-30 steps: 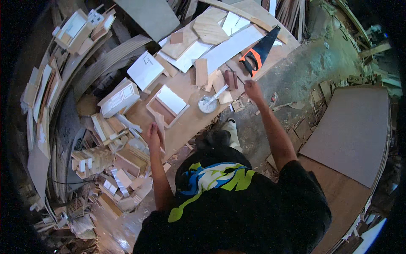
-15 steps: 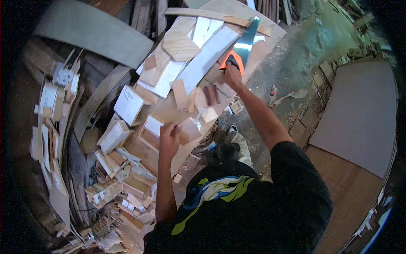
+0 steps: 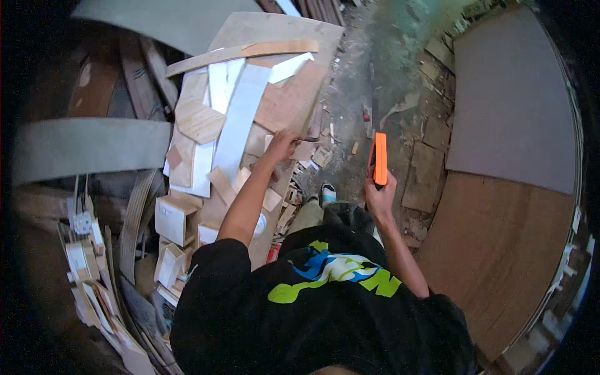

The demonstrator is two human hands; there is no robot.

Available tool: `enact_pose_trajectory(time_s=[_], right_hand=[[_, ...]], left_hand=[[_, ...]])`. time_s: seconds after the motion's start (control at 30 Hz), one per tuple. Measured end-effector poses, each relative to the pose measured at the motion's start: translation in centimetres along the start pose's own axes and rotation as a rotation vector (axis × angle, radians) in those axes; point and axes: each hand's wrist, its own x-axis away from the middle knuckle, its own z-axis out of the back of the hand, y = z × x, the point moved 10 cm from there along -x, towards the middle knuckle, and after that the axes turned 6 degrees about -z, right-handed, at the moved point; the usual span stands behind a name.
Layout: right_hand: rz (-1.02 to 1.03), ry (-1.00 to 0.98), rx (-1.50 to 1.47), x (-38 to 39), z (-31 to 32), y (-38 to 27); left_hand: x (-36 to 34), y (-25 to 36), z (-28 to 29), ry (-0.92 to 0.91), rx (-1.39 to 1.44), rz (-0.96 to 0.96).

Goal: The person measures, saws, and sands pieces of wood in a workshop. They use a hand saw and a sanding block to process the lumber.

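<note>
My right hand (image 3: 381, 194) grips the orange-and-black handle of a hand saw (image 3: 380, 156) beside the table's right edge, with the narrow dark blade pointing forward, seen edge-on. My left hand (image 3: 282, 144) is closed on a small thin wooden piece (image 3: 303, 150) at that same edge. Around it on the worktable (image 3: 278, 28) lie a long white board (image 3: 240, 106), a reddish plywood panel (image 3: 287, 100), an eight-sided pale board (image 3: 199, 119) and small offcuts. A round white-filled container (image 3: 260, 225) is partly visible beside my left forearm.
Stacked wooden boxes (image 3: 175, 219) and scrap strips (image 3: 87, 262) crowd the left, with curved grey sheets (image 3: 90, 150) behind. Large flat panels (image 3: 500, 250) lean or lie along the right. The floor (image 3: 356, 94) between has scattered offcuts and debris around my feet.
My right hand took hold of the saw, lifted it off the table and brought it down to the right. My left hand moved forward along the table edge. The whole view has turned.
</note>
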Motion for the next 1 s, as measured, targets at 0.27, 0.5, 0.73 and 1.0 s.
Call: enact_pose_trajectory(time_s=[0.27, 0.5, 0.73, 1.0], right_hand=[[-0.456, 0.078, 0.066, 1.6, 2.3, 8.0], [-0.601, 0.075, -0.094, 2.2, -4.0, 10.3], [-0.596, 0.063, 0.01, 2.6, -8.3, 15.3], [-0.578, 0.073, 0.089, 4.7, -8.3, 16.7]], left_hand=[[-1.3, 1.5, -0.4, 0.028, -0.152, -0.017], [0.3, -0.1, -2.0, 0.005, -0.195, -0.076], [-0.3, 3.2, -2.1, -0.254, -0.1, -0.213], [1.9, 3.1, -0.7, -0.265, -0.121, -0.367]])
